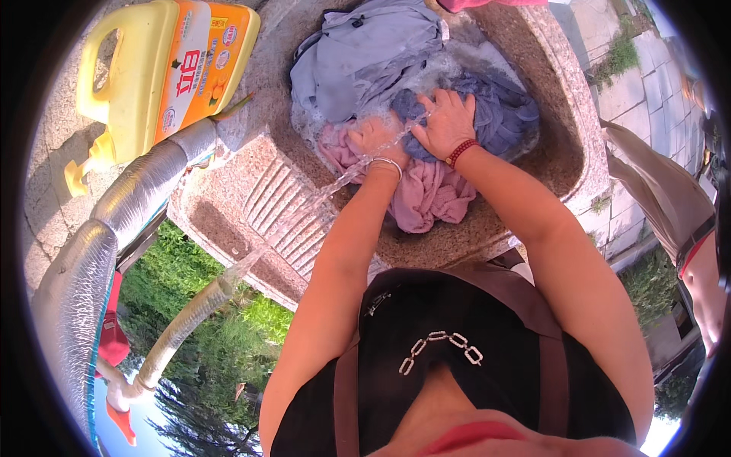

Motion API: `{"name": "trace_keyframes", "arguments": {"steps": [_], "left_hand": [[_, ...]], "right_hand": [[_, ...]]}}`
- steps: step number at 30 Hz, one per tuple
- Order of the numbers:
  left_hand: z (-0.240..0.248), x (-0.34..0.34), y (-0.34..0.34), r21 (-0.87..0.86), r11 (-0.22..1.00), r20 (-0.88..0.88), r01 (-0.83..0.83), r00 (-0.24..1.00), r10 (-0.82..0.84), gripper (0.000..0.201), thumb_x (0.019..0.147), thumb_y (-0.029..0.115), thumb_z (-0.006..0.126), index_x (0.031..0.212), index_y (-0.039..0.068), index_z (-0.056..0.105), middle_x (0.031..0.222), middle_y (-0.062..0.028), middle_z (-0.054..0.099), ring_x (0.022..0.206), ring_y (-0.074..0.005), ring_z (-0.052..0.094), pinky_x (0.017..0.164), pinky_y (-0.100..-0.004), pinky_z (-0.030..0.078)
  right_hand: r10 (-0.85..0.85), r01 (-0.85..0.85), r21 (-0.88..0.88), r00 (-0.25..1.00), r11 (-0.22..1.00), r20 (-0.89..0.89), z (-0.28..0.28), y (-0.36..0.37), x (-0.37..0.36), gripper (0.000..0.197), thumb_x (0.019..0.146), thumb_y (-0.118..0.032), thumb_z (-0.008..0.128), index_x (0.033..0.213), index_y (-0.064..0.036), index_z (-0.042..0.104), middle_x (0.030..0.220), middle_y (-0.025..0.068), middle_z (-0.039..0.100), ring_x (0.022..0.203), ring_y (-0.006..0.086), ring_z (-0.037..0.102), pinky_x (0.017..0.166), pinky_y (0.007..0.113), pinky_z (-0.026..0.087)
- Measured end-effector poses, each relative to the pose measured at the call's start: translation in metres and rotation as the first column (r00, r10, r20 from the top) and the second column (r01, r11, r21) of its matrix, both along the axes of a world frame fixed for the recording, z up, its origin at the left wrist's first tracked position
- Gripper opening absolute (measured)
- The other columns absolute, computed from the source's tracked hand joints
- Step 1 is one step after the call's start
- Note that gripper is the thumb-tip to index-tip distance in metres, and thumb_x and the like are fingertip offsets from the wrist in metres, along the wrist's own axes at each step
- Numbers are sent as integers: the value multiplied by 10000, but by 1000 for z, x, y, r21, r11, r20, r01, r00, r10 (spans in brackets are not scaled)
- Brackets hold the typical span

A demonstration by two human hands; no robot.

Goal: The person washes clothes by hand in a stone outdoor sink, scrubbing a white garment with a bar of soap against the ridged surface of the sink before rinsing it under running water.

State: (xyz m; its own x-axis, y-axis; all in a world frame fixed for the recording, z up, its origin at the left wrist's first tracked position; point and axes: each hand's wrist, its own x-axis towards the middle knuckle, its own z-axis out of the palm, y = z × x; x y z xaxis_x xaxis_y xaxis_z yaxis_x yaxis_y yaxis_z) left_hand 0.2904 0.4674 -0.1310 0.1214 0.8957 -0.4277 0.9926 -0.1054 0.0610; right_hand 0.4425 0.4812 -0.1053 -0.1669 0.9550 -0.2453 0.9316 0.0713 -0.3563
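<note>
Stone basin point(567, 122): hands point(411, 129) on wet laundry point(426, 194)

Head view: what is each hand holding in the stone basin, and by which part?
The left hand grips a bunched fold of the wet pink cloth. The right hand presses flat on the crumpled blue-purple cloth, apparently not gripping it.
</note>
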Motion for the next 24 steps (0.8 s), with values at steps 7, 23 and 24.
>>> {"name": "trace_keyframes", "arguments": {"steps": [7,23,24], "left_hand": [[-30,-1,97,-196,976,45,-96,993,107,297,789,344,578,943,127,710,1024,-198,667,1023,-338,627,815,-460,493],[79,5,-100,110,962,319,-248,926,203,435,877,475,496,880,42,533,763,-211,640,759,-395,634,665,-493,446],[76,10,-114,177,970,270,-164,956,112,409,866,458,511,877,51,541,758,-195,643,749,-373,642,646,-492,450]], "right_hand": [[-53,31,174,991,984,124,-55,85,2,569,847,-552,511,1080,-45,626,892,123,682,903,293,626,910,483,305],[11,-95,-134,851,986,-525,97,-104,44,376,835,-483,607,825,-118,696,828,74,637,981,251,567,1008,597,299],[-215,117,-203,790,972,-574,93,-109,42,365,812,-478,629,898,-129,691,927,101,641,1040,267,549,997,621,299]]}}
